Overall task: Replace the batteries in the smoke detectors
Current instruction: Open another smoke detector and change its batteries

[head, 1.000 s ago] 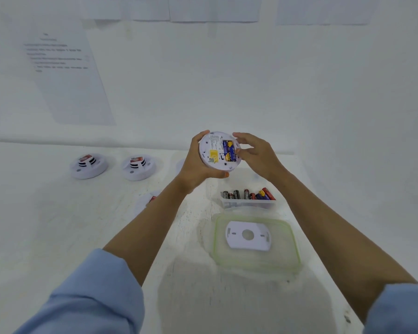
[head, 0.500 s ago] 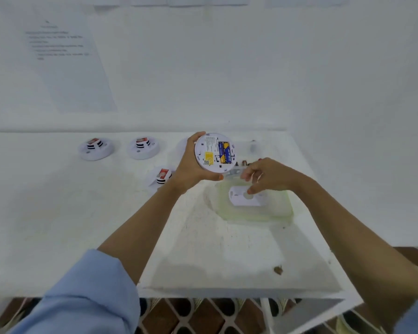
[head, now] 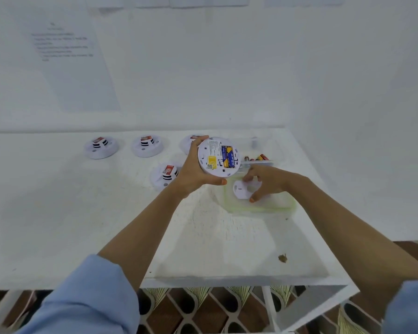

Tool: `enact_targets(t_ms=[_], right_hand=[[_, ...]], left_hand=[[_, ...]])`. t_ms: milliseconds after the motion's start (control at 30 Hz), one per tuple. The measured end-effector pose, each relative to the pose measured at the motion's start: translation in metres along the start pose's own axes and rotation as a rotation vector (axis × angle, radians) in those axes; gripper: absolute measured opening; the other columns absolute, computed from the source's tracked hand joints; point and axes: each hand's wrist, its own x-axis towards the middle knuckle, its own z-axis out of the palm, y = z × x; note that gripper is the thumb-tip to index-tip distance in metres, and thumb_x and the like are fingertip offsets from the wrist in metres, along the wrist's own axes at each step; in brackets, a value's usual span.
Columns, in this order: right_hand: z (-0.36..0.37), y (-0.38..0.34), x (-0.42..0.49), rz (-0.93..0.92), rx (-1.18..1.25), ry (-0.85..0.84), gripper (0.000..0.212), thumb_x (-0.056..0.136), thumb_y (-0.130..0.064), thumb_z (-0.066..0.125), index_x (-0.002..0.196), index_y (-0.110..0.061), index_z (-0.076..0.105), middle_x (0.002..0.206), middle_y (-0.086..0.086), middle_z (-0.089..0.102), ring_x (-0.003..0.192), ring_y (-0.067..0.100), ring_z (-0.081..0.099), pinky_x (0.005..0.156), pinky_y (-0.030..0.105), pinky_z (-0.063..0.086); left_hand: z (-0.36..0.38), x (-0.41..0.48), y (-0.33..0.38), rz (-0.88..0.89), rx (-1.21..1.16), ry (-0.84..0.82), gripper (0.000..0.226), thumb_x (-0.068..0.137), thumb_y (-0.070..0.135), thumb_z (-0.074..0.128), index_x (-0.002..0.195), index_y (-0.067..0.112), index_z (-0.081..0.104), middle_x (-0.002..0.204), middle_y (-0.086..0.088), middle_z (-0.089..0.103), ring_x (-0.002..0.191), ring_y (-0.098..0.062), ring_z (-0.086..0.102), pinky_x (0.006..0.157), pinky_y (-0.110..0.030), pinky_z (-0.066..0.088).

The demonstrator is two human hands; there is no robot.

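My left hand [head: 193, 173] holds a round white smoke detector [head: 218, 157] above the table, its back turned toward me, with blue and yellow batteries [head: 228, 160] seated in its compartment. My right hand [head: 267, 183] is lower, fingers closing around a white mounting plate [head: 241, 191] that lies on a green-rimmed clear lid [head: 270, 208]. Behind the lid, a clear tub [head: 260, 160] holds several loose batteries. Three more detectors sit on the table: two at the back left [head: 101, 148] [head: 147, 146] and one close to my left wrist [head: 165, 174].
A further detector [head: 187, 143] is half hidden behind my left hand. The white table [head: 58, 213] ends at a front edge near me, with patterned floor below. A wall with a printed sheet [head: 75, 68] stands behind. A small brown scrap [head: 282, 258] lies at the front right.
My right hand left the held detector, dropped to the lid and is now gripping the mounting plate. The head tilted down, so the table's front edge and floor came into view.
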Motion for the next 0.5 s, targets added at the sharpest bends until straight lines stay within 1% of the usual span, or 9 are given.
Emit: enact_targets(t_ms=[100, 200, 233, 267, 333, 367, 400, 500], right_hand=[[-0.002, -0.001, 0.003, 0.005, -0.03, -0.013, 0.066, 0.069, -0.026, 0.08, 0.126, -0.017, 0.05, 0.126, -0.001, 0.048, 0.104, 0.012, 0.044, 0.084, 0.021, 0.035], [-0.004, -0.004, 0.006, -0.011, -0.094, -0.007, 0.066, 0.066, -0.03, 0.08, 0.123, -0.017, 0.05, 0.121, -0.002, 0.047, 0.101, 0.012, 0.044, 0.083, 0.022, 0.037], [-0.006, -0.005, 0.006, -0.019, -0.116, -0.007, 0.066, 0.066, -0.031, 0.08, 0.122, -0.017, 0.05, 0.119, -0.002, 0.047, 0.1, 0.013, 0.044, 0.082, 0.022, 0.038], [-0.01, -0.006, 0.005, -0.029, -0.131, -0.008, 0.064, 0.065, -0.032, 0.08, 0.121, -0.018, 0.05, 0.116, -0.003, 0.048, 0.098, 0.013, 0.045, 0.078, 0.022, 0.038], [-0.025, -0.006, 0.001, -0.048, -0.136, -0.001, 0.06, 0.063, -0.032, 0.08, 0.115, -0.018, 0.054, 0.107, -0.004, 0.05, 0.092, 0.014, 0.048, 0.066, 0.019, 0.038], [-0.037, -0.005, -0.001, -0.058, -0.131, 0.024, 0.057, 0.062, -0.03, 0.081, 0.113, -0.018, 0.056, 0.103, -0.005, 0.051, 0.09, 0.014, 0.05, 0.064, 0.019, 0.038], [-0.051, -0.004, -0.004, -0.07, -0.122, 0.069, 0.054, 0.062, -0.028, 0.081, 0.11, -0.017, 0.058, 0.099, -0.006, 0.052, 0.089, 0.015, 0.052, 0.064, 0.02, 0.04], [-0.092, -0.001, -0.003, -0.13, -0.022, 0.283, 0.047, 0.062, -0.021, 0.082, 0.104, -0.016, 0.062, 0.096, -0.004, 0.058, 0.087, 0.016, 0.055, 0.073, 0.027, 0.045]], left_hand=[[0.0, 0.005, -0.001, -0.015, -0.013, -0.002, 0.107, 0.047, -0.003, 0.08, 0.137, 0.014, 0.024, 0.139, -0.008, 0.034, 0.12, -0.011, 0.044, 0.087, -0.03, 0.054], [0.002, 0.014, 0.0, -0.02, -0.019, 0.009, 0.103, 0.048, -0.001, 0.079, 0.135, 0.019, 0.026, 0.133, 0.0, 0.039, 0.116, -0.006, 0.046, 0.085, -0.024, 0.054], [0.002, 0.018, 0.001, -0.021, -0.012, 0.011, 0.103, 0.048, 0.0, 0.079, 0.134, 0.021, 0.027, 0.13, 0.003, 0.041, 0.115, -0.005, 0.047, 0.086, -0.024, 0.054], [0.001, 0.022, 0.001, -0.02, -0.006, 0.014, 0.102, 0.048, 0.002, 0.08, 0.134, 0.022, 0.028, 0.129, 0.005, 0.043, 0.116, -0.005, 0.047, 0.088, -0.025, 0.053], [-0.002, 0.032, 0.002, -0.017, 0.009, 0.022, 0.104, 0.048, 0.004, 0.082, 0.136, 0.022, 0.029, 0.132, 0.002, 0.043, 0.12, -0.01, 0.046, 0.092, -0.03, 0.052], [-0.003, 0.037, 0.002, -0.014, 0.013, 0.022, 0.105, 0.048, 0.004, 0.082, 0.137, 0.021, 0.029, 0.134, 0.0, 0.043, 0.122, -0.013, 0.045, 0.091, -0.031, 0.053], [-0.005, 0.043, 0.003, -0.009, 0.011, 0.018, 0.105, 0.048, 0.004, 0.082, 0.137, 0.02, 0.03, 0.135, -0.001, 0.043, 0.123, -0.015, 0.045, 0.09, -0.031, 0.053], [-0.005, 0.059, 0.005, 0.003, 0.015, 0.009, 0.104, 0.047, 0.001, 0.082, 0.134, 0.021, 0.03, 0.131, 0.002, 0.045, 0.122, -0.016, 0.045, 0.086, -0.027, 0.054]])
